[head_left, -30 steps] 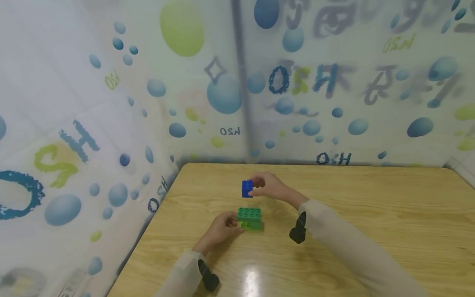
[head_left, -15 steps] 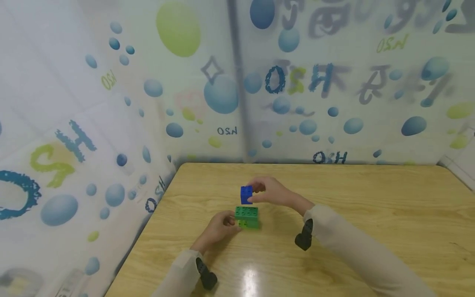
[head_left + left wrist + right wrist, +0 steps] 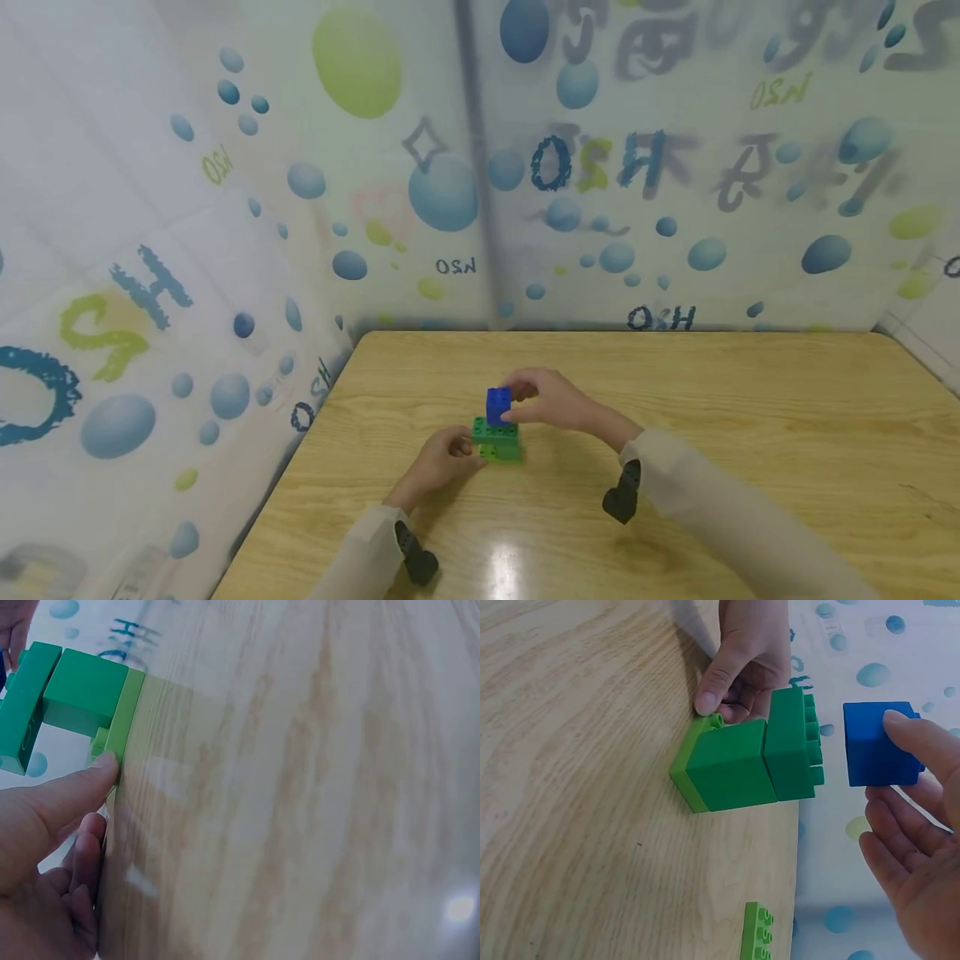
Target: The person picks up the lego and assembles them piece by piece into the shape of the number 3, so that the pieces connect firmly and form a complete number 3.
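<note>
The blue block (image 3: 866, 750) sits pinched between the thumb and fingers (image 3: 901, 817) of the right hand (image 3: 551, 400), just apart from and above the studs (image 3: 814, 753) of the green stack (image 3: 733, 766), whose light-green base (image 3: 126, 709) the left hand (image 3: 438, 462) grips on the counter (image 3: 787, 417), and it hangs lower, nearer those studs, than 1 second ago.

The stack of bricks (image 3: 497, 437) stands on the table (image 3: 712, 400), right of the left hand (image 3: 442, 458); the block (image 3: 496, 407) is just above it, left of the right hand (image 3: 553, 401); the wall (image 3: 660, 283) lies behind.
</note>
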`<act>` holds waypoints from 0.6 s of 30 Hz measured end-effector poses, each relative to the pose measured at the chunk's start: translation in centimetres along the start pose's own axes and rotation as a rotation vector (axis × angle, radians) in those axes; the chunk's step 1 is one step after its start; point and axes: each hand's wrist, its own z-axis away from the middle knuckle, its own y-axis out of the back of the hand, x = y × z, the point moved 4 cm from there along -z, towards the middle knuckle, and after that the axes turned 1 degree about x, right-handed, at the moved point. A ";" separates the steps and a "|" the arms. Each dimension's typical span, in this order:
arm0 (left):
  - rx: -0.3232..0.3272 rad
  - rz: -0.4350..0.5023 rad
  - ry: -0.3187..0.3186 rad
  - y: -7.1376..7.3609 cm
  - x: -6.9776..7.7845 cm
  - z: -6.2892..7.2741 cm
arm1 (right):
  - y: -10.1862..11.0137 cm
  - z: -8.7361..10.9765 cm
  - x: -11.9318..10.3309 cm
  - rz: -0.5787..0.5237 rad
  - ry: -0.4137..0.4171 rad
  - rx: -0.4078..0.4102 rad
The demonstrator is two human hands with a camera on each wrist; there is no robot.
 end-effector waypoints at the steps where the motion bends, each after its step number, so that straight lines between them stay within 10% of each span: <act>1: 0.001 -0.001 0.002 0.0 0.0 0.0 | -0.1 0.1 0.1 0.002 -0.002 0.004; 18: -0.001 -0.001 0.042 0.1 0.2 0.2 | -0.9 1.4 0.3 -0.029 -0.065 0.030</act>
